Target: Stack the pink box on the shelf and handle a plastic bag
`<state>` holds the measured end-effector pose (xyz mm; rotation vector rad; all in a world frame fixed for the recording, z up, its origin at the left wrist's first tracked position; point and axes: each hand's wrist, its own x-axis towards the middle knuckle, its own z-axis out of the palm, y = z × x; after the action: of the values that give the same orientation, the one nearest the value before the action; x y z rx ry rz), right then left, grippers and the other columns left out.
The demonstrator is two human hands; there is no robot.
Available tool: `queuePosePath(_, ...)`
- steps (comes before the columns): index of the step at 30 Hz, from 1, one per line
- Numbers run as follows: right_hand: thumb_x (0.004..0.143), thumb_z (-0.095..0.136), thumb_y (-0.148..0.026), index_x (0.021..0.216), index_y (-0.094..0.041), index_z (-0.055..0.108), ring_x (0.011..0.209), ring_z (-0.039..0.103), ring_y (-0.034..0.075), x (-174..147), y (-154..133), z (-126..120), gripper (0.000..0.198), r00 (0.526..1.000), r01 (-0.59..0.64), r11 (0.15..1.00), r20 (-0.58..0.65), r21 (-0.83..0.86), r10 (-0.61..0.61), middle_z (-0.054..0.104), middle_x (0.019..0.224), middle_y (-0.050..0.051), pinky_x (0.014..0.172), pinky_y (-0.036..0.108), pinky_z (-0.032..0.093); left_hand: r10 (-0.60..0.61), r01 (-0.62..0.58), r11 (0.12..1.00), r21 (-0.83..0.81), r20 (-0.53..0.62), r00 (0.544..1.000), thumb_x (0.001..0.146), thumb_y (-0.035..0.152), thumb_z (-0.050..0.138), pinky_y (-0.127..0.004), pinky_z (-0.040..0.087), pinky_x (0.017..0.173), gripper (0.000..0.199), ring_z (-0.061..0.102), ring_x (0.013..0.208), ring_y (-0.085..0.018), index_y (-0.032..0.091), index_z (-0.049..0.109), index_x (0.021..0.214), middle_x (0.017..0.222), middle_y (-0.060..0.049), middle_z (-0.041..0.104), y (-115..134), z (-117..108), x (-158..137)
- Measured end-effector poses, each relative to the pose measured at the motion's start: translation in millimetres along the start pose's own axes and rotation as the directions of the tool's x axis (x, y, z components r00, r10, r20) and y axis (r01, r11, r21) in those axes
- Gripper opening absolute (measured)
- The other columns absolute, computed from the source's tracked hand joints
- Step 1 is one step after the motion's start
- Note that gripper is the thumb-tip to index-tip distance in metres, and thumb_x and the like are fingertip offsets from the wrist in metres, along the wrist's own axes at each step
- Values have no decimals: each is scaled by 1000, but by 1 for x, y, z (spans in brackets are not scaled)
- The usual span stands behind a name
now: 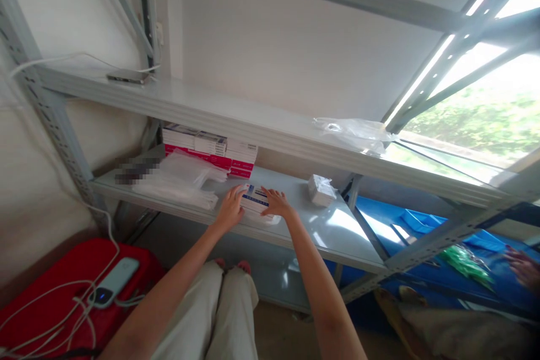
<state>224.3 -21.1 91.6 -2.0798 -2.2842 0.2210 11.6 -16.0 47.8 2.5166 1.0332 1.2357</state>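
Observation:
A stack of small white cartons with blue print (pixel 255 198) lies on the lower metal shelf (pixel 291 183), with what looks like clear plastic under its front edge. My left hand (pixel 230 208) grips the stack's left end, fingers curled against it. From the other side my right hand (pixel 277 203) holds the right end, its fingers over the top edge. Left of my hands lies a pile of clear plastic bags (pixel 179 177). Behind them stand stacked white and red cartons (pixel 206 146). Farther right sits a plastic-wrapped white bundle (pixel 321 190).
A crumpled clear bag (pixel 354 129) and a phone (pixel 129 76) lie on the upper shelf (pixel 253 112). A pale power bank (pixel 113 282) with white cables rests on a red surface (pixel 76 264). Another person's hand (pixel 523 267) is near blue bins (pixel 426 222) at right.

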Motion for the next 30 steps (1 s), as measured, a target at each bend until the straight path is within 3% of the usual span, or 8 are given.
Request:
queuePosePath(5,50,82,-31,137,-26,32,113,43,28,-5,4,1,101,989,90,991,-128,95,-78,50,122,10,94,41,29,143,-130,989,-66,276,950,61,13,70,-45,22,110,83,23,136,-28,19,32,135,144,-14,31,-12,-8,38)
queuePosePath(10,46,80,-21,133,-25,37,111,42,27,-25,5,-7,97,942,192,965,-308,179,-130,50,120,7,93,40,34,134,-68,985,-159,458,879,55,19,77,-43,27,106,86,35,129,-30,20,40,132,138,-14,41,-30,-16,67)
queuePosePath(15,49,78,-21,131,-26,38,114,43,26,-36,3,-32,91,915,244,931,-383,271,-128,49,124,7,95,40,35,152,32,906,-422,394,906,52,27,80,-37,34,103,101,42,126,-26,19,29,139,139,-16,40,-32,-26,74)
queuePosePath(17,49,78,-21,130,-24,39,115,43,26,-37,3,-42,89,902,263,921,-412,289,-128,48,125,7,96,40,35,104,99,871,-480,377,920,54,29,80,-35,37,100,101,43,125,-24,20,28,140,140,-15,39,-34,-27,72)
queuePosePath(20,48,79,-22,127,-22,41,116,42,26,-35,5,-49,88,887,279,907,-448,317,-116,48,126,8,98,39,35,30,157,884,-441,390,920,56,36,78,-38,38,99,96,44,125,-25,23,32,139,139,-13,42,-40,-25,67)
queuePosePath(26,47,81,-26,125,-18,42,112,47,26,-30,8,-50,88,876,279,884,-477,375,-74,49,124,10,95,39,38,-50,139,965,-223,366,929,49,41,81,-59,14,107,104,25,134,-35,22,32,139,143,-15,35,-41,-25,65)
queuePosePath(30,46,81,-26,125,-20,43,114,45,28,-29,2,-54,88,877,269,903,-473,335,-86,49,125,10,96,41,37,22,112,913,-391,323,946,56,39,78,-46,29,106,96,37,129,-28,26,31,138,141,-12,39,-30,-35,72)
